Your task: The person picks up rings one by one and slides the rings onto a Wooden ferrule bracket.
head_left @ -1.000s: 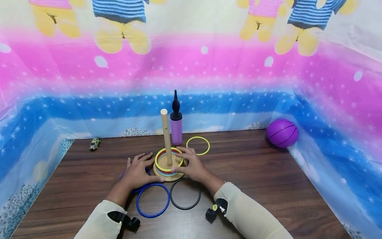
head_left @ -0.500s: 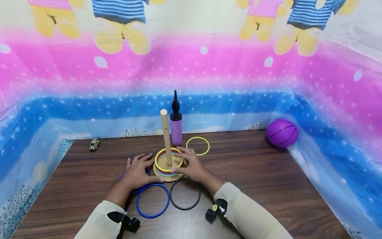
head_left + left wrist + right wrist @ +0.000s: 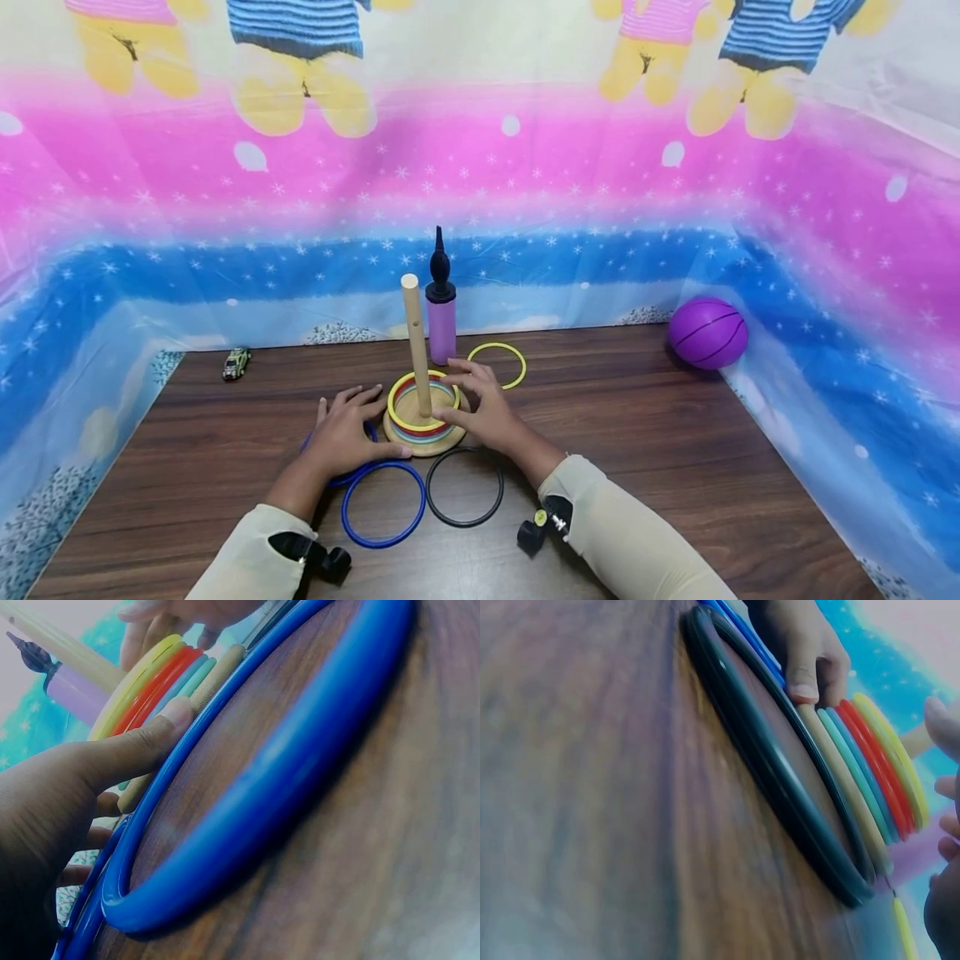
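A wooden peg (image 3: 416,350) rises from a round wooden base (image 3: 425,450) in the head view. Around its foot lies a stack of rings, with a yellow ring (image 3: 392,417) on top and red and blue-green rings (image 3: 855,754) beneath. My left hand (image 3: 347,435) steadies the base from the left, its thumb at the front rim and its fingers spread over blue rings (image 3: 372,431). To the right, my right hand (image 3: 487,408) hovers beside the stack, thumb and fingers parted with nothing between them. In the right wrist view those fingers (image 3: 945,731) are apart from the rings.
A blue ring (image 3: 384,546) and a black ring (image 3: 465,524) lie in front of the base. Behind it stand a purple hand pump (image 3: 442,329) and a loose yellow ring (image 3: 522,367). A toy car (image 3: 236,363) sits back left, a purple ball (image 3: 708,333) back right.
My right hand has come off the top yellow ring, lifting slightly up and to the right. The left hand and the stack keep their places.
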Motion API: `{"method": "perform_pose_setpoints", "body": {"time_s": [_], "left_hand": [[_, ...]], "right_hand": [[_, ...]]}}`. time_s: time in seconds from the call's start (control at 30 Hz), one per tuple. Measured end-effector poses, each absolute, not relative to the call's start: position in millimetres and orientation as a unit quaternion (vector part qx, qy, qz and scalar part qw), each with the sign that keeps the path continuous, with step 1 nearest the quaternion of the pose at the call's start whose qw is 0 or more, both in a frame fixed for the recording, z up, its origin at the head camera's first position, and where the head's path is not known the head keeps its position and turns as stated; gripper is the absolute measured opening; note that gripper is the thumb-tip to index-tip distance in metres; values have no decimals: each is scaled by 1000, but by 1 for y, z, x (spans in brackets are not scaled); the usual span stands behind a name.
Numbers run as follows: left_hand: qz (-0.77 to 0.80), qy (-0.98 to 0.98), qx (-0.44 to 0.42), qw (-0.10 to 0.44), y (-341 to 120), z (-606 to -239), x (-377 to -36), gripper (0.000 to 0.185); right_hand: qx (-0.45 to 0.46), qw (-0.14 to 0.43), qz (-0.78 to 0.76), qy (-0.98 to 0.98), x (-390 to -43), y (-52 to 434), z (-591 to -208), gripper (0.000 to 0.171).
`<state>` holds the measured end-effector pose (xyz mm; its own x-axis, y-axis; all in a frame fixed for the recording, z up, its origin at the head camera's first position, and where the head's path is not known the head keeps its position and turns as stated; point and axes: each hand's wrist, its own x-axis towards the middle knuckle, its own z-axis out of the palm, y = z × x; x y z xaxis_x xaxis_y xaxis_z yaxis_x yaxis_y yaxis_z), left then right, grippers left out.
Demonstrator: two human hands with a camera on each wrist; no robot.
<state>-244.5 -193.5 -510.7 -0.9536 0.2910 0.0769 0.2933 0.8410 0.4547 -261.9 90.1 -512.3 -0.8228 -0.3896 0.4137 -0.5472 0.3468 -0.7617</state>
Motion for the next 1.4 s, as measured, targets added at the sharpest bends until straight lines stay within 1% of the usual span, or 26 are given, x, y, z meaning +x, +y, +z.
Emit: {"method": "perform_pose_setpoints", "body": {"time_s": [0.13, 0.2, 0.3, 0.5, 0.87, 0.93, 1.03, 1.17, 1.27, 1.4], "left_hand": [[-236, -959, -154, 2, -194, -509, -244, 109], [-238, -959, -155, 2, -194, -509, -244, 109], [-242, -958, -155, 2, -194, -509, -244, 109], [-245, -957, -155, 2, -194, -511, -244, 109], [-246, -957, -154, 3, -194, -508, -242, 108], [-248, -956, -155, 3, -194, -508, -242, 108], [-248, -956, -156, 4, -193, -510, -242, 109], [-247, -956, -158, 4, -192, -511, -243, 109], [-248, -956, -157, 5, -193, -511, -243, 109], [-249, -956, -155, 6, -194, -510, -243, 109]], "right_hand": [[279, 138, 498, -809, -269, 96, -513, 37], [272, 162, 500, -806, -272, 100, -514, 33], [254, 174, 513, -801, -277, 106, -514, 30], [226, 183, 514, -807, -285, 115, -516, 30], [155, 165, 485, -845, -290, 122, -519, 43], [135, 165, 478, -852, -291, 124, -520, 48], [96, 160, 457, -869, -292, 126, -522, 59], [43, 132, 430, -892, -295, 131, -523, 74], [27, 113, 422, -899, -297, 135, -523, 79], [28, 88, 402, -911, -299, 137, -523, 83]]}}
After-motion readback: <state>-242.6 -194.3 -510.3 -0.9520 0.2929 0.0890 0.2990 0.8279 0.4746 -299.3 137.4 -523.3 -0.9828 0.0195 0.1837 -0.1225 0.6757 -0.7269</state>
